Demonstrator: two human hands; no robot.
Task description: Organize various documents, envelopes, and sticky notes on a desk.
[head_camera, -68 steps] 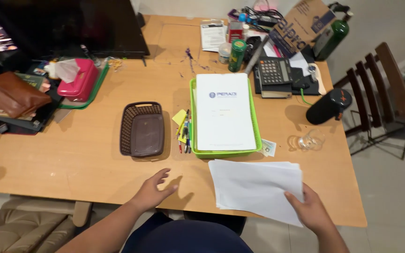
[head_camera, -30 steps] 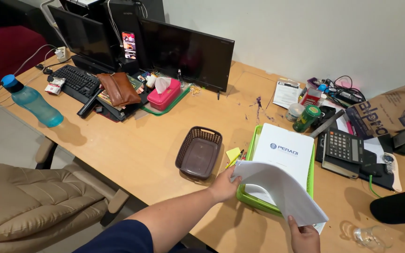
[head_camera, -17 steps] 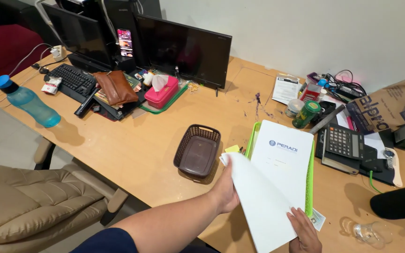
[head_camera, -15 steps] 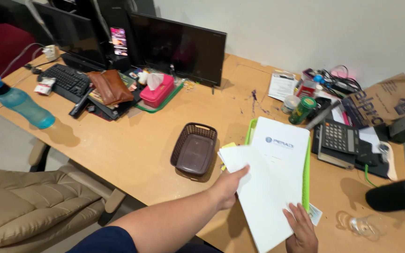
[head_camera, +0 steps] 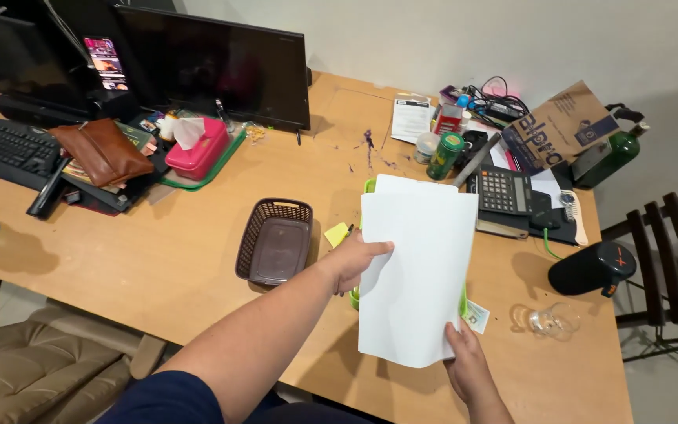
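Observation:
A stack of blank white paper sheets (head_camera: 413, 275) is held up over the green tray (head_camera: 462, 302), hiding most of it. My left hand (head_camera: 359, 261) grips the stack's left edge about halfway up. My right hand (head_camera: 467, 367) holds its lower right corner from below. The top of a white folder (head_camera: 402, 185) lying in the tray shows just behind the sheets. A yellow sticky note (head_camera: 337, 234) lies left of the tray.
A brown plastic basket (head_camera: 275, 241) sits left of my hands. Behind are a monitor (head_camera: 213, 63), pink tissue box (head_camera: 195, 148), brown pouch (head_camera: 102, 151), keyboard (head_camera: 9, 146). At right: calculator (head_camera: 502, 191), green can (head_camera: 444, 155), black speaker (head_camera: 592, 268), wooden chair (head_camera: 668, 251).
The view has swung right. The paper stack, tilted across the tray before, now hangs upright over it, covering the folder; both hands keep hold of it.

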